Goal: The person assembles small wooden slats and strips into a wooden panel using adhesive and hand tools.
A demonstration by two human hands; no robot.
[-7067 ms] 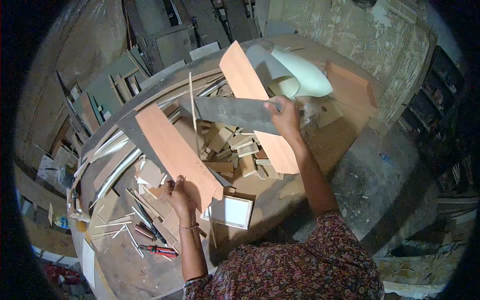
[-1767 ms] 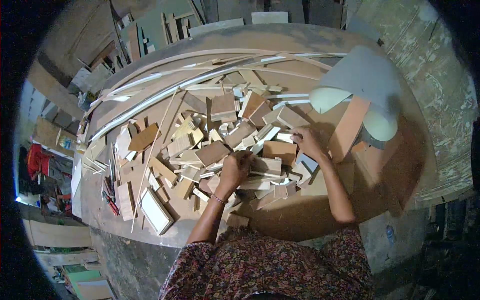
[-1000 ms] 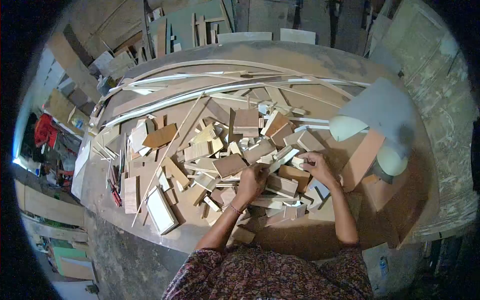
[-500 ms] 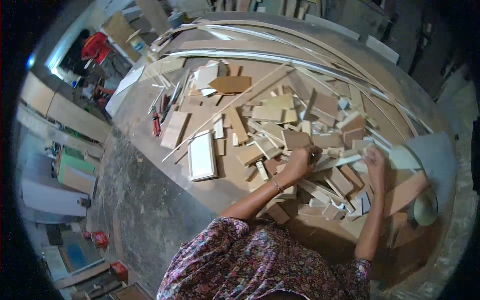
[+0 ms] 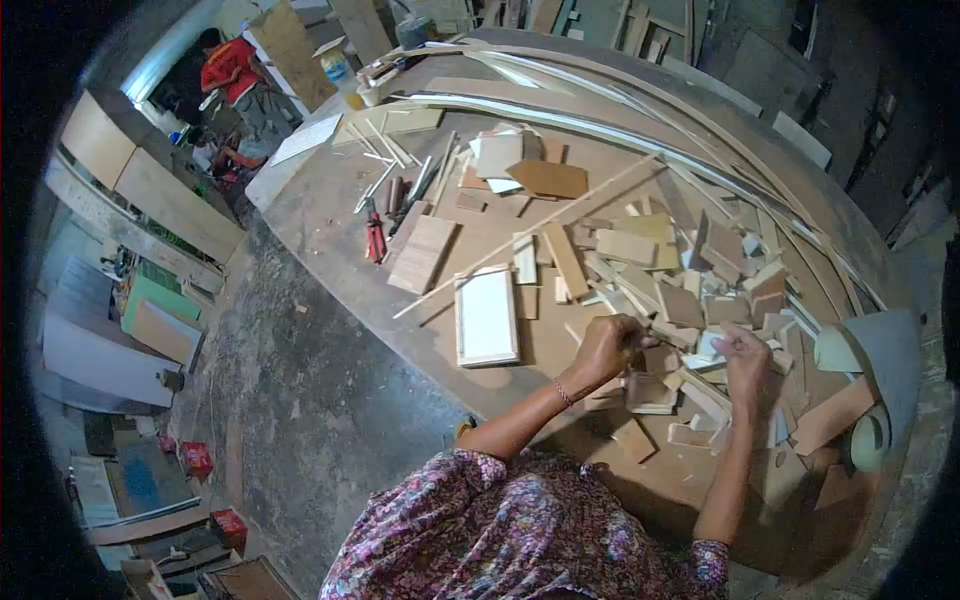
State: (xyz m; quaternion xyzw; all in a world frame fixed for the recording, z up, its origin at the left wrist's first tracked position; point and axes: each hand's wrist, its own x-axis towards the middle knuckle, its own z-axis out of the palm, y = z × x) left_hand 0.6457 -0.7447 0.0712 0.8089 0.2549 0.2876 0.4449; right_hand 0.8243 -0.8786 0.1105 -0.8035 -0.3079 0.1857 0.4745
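Note:
My left hand (image 5: 612, 347), a bracelet at its wrist, is closed above a heap of wood offcuts (image 5: 735, 240); what its curled fingers hold is hidden. Facing it across the heap, my right hand (image 5: 746, 362) pinches at the edge of a small pale wood piece (image 5: 710, 346). Blocks and short strips lie jumbled under and between both hands. Left of the heap sits a framed white panel (image 5: 487, 318), flat on the table (image 5: 420, 345). A loose square block (image 5: 634, 440) lies nearer my body.
A long thin stick (image 5: 540, 230) crosses the table diagonally. Red-handled pliers (image 5: 376, 238) lie near its left edge, and long curved strips (image 5: 640, 115) run along the back. A person in a red shirt (image 5: 232, 72) stands beyond. Boards (image 5: 150, 190) lean at the left.
The view has shifted, so the table's contents appear farther right. Both hands stay over the heap, and the long pale strip that spanned between them no longer shows there.

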